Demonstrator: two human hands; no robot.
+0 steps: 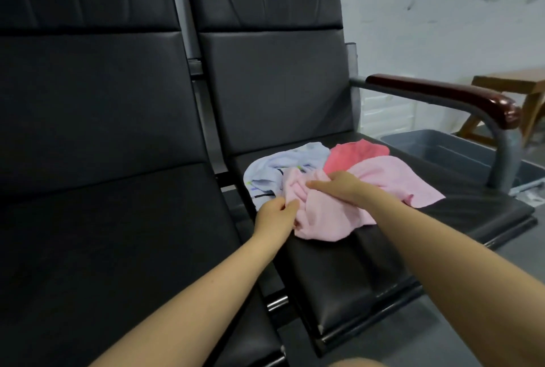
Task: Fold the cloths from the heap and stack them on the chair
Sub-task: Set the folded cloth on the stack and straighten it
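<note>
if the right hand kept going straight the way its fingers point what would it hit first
The right hand, gripping the light pink cloth, points left and slightly away. Going on, it would probably meet the bunched fold of that same cloth first, then the pale blue cloth beyond; depth is uncertain.

Soft matt pink cloth (pixel 324 213), smooth black chair (pixel 339 272) — seemingly leather, glossy wooden armrest (pixel 442 95)

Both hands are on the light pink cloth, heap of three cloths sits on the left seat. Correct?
Not quite: the heap is on the right-hand seat, the one with the armrest. The head view shows the left hand and right hand both gripping the light pink cloth.
</note>
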